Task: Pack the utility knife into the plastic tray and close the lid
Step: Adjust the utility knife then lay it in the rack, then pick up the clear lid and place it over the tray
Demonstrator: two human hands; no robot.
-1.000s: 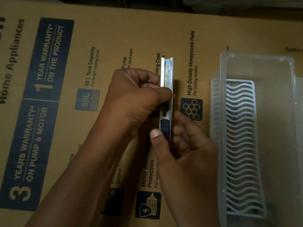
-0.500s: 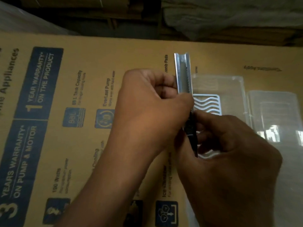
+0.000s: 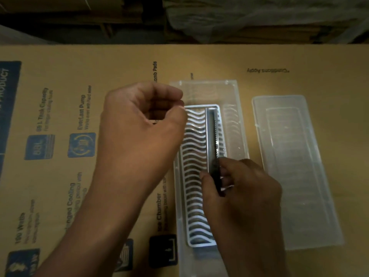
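Head view. The utility knife (image 3: 212, 136) has left the left hand (image 3: 139, 132) and is now carried by the right hand (image 3: 239, 188) alone; half a second ago both hands gripped it, upright, to the left of the plastic tray (image 3: 238, 120). It now lies lengthwise over the tray, its metal end pointing to the tray's far end, along the right side of the white wavy grid (image 3: 194, 156) that sits in the tray floor. Whether the knife rests on the grid or hangs just above it cannot be told.

The right hand's fingers (image 3: 205, 176) are closed on the knife's dark handle end, thumb on the left of it. The left hand stands beside the tray's left wall, fingers curled loosely toward the thumb, holding nothing (it looks freshly let go).

The lid (image 3: 295, 166) lies flat on the cardboard sheet (image 3: 99, 66), to the right of the tray and apart from it, untouched.

Judgement: placement is in hand and nearly done; release of the knife and fitting of the lid remain. The left hand is free to steady the tray.
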